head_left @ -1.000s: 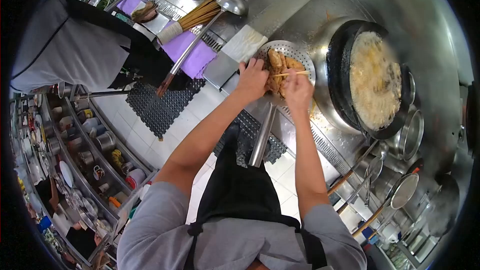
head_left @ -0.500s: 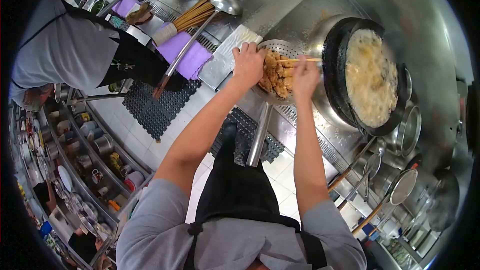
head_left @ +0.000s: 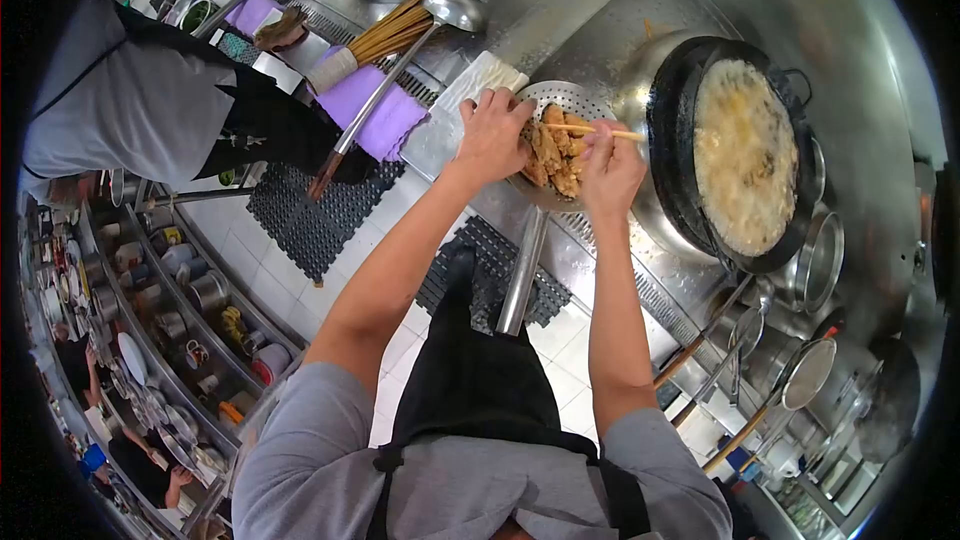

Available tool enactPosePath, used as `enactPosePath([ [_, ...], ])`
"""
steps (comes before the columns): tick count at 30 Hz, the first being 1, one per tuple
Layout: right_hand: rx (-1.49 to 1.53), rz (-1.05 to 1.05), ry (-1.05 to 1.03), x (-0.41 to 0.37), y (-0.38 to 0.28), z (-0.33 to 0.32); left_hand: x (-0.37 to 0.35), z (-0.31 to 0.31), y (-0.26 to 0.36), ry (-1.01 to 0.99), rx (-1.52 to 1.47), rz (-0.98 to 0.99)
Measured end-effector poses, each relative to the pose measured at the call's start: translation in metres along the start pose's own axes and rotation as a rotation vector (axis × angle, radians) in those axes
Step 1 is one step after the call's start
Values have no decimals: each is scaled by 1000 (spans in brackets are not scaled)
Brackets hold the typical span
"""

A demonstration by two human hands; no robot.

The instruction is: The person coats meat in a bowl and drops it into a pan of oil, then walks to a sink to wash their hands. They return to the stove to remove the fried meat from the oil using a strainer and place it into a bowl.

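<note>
A round perforated strainer (head_left: 572, 92) with a long metal handle (head_left: 522, 270) holds several golden-brown fried pieces (head_left: 553, 160). My right hand (head_left: 612, 170) pinches a pair of chopsticks (head_left: 622, 133), whose tips point left among the pieces. At the strainer's left side is my left hand (head_left: 492, 138), its fingers bent downward by the rim and the food. Its fingertips and whatever they grip are hidden. To the right, a black wok (head_left: 680, 140) contains bubbling, foamy yellowish oil (head_left: 745, 160).
A ladle (head_left: 457, 10) lies across a purple cloth (head_left: 385, 125) beside a bamboo brush (head_left: 390, 32). Another person in a grey shirt (head_left: 150, 105) stands at left. Pans and strainers (head_left: 808, 373) fill the lower right. Black mats (head_left: 325, 210) cover floor tiles.
My right hand has turned slightly and the chopsticks now tilt down to the right. The fried pieces have shifted a little in the strainer. My left hand stays at the rim.
</note>
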State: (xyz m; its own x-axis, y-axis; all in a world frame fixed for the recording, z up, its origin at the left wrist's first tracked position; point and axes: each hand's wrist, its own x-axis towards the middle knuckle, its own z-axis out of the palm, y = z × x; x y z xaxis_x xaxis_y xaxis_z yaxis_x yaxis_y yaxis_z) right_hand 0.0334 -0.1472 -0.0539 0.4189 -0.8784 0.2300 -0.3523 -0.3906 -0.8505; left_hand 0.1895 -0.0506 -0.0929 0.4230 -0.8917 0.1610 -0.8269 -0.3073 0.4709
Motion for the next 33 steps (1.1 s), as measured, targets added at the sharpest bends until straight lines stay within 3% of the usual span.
enactPosePath([
  [4, -91, -32, 53, 9, -15, -24, -3, 7, 5, -22, 22, -20],
  [7, -333, -329, -28, -4, 33, 16, -6, 25, 18, -141, 91, -15],
  [10, -261, -303, -80, -8, 39, 26, -4, 47, 16, -134, 151, -36],
  [13, -220, -148, 0, -1, -7, -11, -8, 51, 15, -129, 109, -53],
  [14, -144, -182, 71, -1, -6, -14, -7, 50, 16, -142, 102, -59],
  [17, -363, -225, -41, -20, 49, 32, -8, 53, 20, -135, 97, -45],
  [20, -108, -99, -10, -8, 24, 19, 9, 46, 18, -33, 99, -25],
  [22, -106, -85, -37, 9, 23, 17, 13, 47, 10, 25, 56, -46],
  [25, -108, -162, 59, 21, 16, 6, 21, 48, -4, 4, 241, 29],
  [29, -199, -344, 82, 32, 36, 23, 19, 46, 9, -58, 187, 117],
  [32, -291, -162, -94, 32, 63, 32, 23, 52, 12, -131, 222, 81],
  [33, -269, -193, -69, 34, 55, 27, 23, 55, 9, -148, 241, 74],
])
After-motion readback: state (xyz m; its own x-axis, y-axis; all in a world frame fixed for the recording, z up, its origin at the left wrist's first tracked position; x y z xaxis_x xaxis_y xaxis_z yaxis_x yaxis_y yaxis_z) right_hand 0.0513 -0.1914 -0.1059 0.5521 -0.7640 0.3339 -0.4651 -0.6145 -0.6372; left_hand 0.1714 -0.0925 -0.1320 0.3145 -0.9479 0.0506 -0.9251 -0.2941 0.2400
